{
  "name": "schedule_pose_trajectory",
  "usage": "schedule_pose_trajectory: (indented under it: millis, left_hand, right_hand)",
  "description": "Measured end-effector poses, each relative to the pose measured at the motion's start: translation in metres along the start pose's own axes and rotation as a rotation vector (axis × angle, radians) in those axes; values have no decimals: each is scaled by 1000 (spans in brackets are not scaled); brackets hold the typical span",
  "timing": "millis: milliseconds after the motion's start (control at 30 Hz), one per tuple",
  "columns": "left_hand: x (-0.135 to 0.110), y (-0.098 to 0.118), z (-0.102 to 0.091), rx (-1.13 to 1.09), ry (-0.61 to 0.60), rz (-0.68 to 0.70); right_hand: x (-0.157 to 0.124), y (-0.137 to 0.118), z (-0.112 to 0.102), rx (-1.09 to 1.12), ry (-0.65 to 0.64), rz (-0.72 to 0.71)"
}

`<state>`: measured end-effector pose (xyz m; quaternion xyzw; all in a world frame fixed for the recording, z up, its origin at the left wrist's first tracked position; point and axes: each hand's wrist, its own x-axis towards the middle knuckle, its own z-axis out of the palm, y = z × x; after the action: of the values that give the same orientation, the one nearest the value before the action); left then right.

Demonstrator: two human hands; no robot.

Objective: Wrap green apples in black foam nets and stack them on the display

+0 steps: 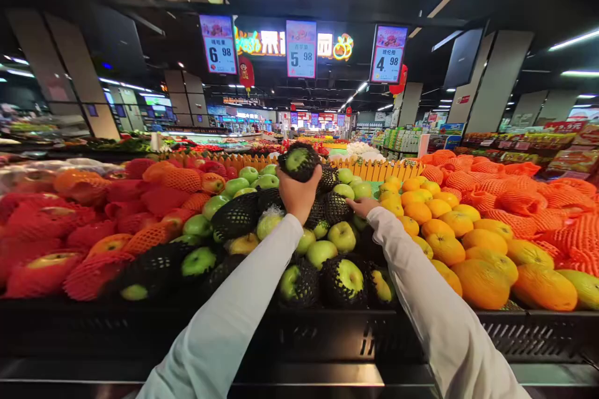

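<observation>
The left hand (299,192) grips a black-netted green apple (297,161); the right hand (364,207) is at another netted apple (335,207), its grip unclear.

The apple (296,161) that I hold is green, and its foam net (311,165) is black, with open mesh pattern. My sleeves (236,302) are white (slightly greyish, I would say). The oranges (482,280) have orange skin, some more yellowish. The fruit nets on the far right (528,209) are bright orange-red.
</observation>
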<state>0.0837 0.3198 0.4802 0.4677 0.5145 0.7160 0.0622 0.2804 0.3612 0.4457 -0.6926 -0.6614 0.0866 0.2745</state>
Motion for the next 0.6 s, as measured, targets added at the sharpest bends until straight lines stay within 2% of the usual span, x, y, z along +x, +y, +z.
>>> schedule_pose_trajectory:
  millis: [100,167,233,333,467,533,600]
  left_hand:
    - [41,9,0,-20,50,-152]
    - [68,6,-2,43,44,-193]
    - [90,-4,-7,186,9,-186]
    - [107,-29,-13,444,-60,-135]
    - [115,-58,-11,674,-262,1]
    - [117,-67,-6,789,-389,72]
    - [120,-72,-1,879,-505,77]
  right_hand:
    - [2,1,10,36,-44,1]
    - [4,3,14,127,-41,-10]
    - [7,6,16,214,-35,-11]
    - [11,8,19,208,-56,-2]
    - [15,8,22,195,-66,-9]
    - [16,9,23,186,-68,-16]
    - [16,9,23,169,-75,-27]
